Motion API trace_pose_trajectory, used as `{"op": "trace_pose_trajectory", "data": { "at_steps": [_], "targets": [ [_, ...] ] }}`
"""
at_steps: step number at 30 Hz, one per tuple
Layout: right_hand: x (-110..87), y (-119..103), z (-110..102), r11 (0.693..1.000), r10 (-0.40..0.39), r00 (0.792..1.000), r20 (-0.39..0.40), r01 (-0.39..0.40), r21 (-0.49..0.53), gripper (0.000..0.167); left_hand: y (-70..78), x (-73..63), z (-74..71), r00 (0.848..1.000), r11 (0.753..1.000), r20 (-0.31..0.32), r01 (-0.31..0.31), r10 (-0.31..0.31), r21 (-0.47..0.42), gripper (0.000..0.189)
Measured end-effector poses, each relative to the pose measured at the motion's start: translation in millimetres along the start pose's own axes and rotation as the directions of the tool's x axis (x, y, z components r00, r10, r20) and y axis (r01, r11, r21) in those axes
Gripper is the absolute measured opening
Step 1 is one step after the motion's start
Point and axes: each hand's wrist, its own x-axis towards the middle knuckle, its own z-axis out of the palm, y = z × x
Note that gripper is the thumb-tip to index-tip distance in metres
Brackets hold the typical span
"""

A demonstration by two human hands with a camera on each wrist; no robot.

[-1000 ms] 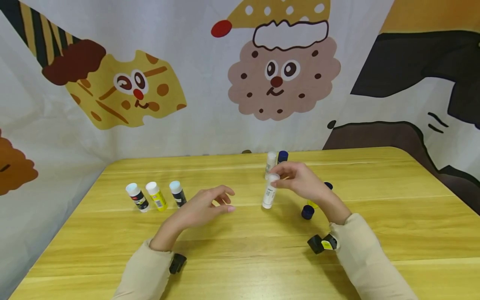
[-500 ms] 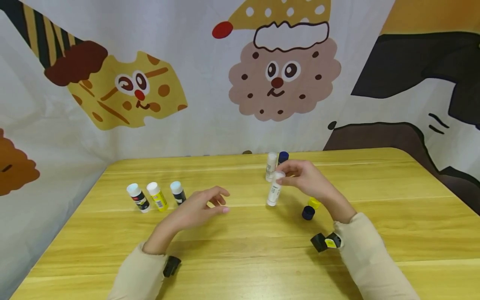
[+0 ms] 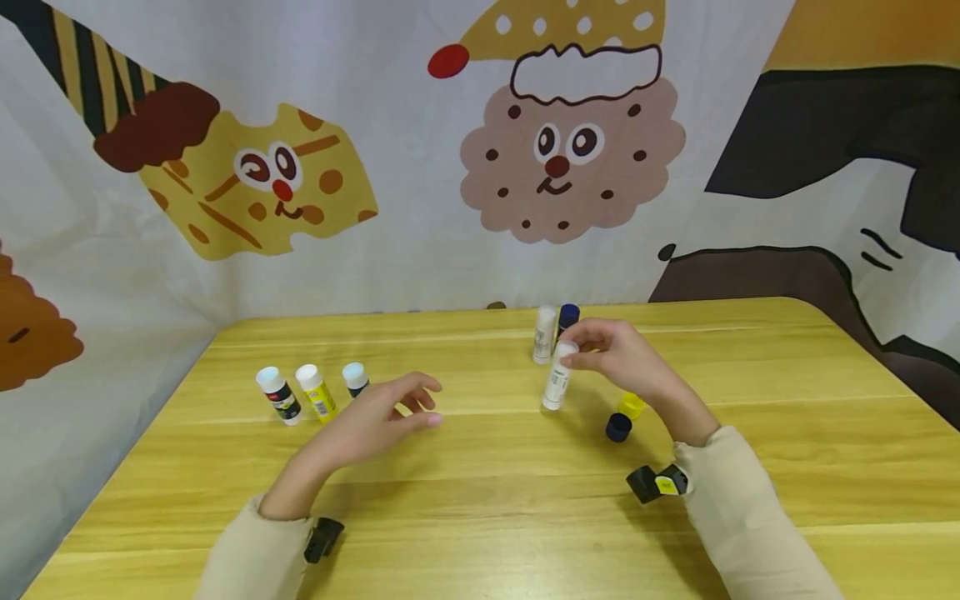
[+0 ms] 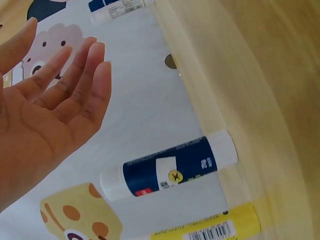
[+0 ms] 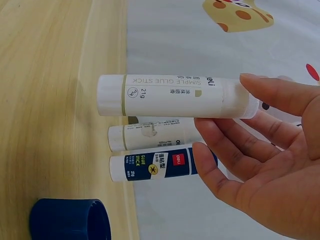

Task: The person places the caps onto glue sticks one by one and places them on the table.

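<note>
Held white glue stick has shifted slightly rightward in the head view over the last second; left hand has drawn toward frame left. Stick now right of centre, leaning a little, just below standing white stick and blue-capped stick in the frame. Whether its base touches the table: cannot tell.

Risk, as judged: swinging it back could topple those two; if the ribbed end is a loose cap, it could slip off and drop the body.

Right hand: thumb and fingers pinch that ribbed upper end, parted only by its width. Left hand: fingers loosely bent, apart from thumb, holding nothing.
</note>
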Motion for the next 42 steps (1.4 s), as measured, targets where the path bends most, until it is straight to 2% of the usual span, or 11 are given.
{"op": "trace_pose_trajectory", "data": {
  "at_steps": [8, 19, 42],
  "targets": [
    [-0.4, 2, -2, 1.0, 0.017, 1.0, -0.001, -0.017, 0.009, 0.022, -0.5, -6.7, -9.2, 0.999, 1.0, -0.04, 0.0, 0.001, 0.026, 0.036],
    [-0.9, 4, -5, 1.0, 0.023, 1.0, -0.01, -0.023, -0.007, 0.02, 3.5, -17.4, -22.0, 0.998, 0.999, -0.053, 0.024, -0.022, 0.03, 0.036],
    [1.2, 9, -9, 0.999, 0.022, 0.999, -0.026, -0.022, -0.026, 0.02, -13.0, -38.3, -32.3, 0.993, 0.995, -0.064, 0.099, -0.101, -0.022, 0.031]
  ]
}}
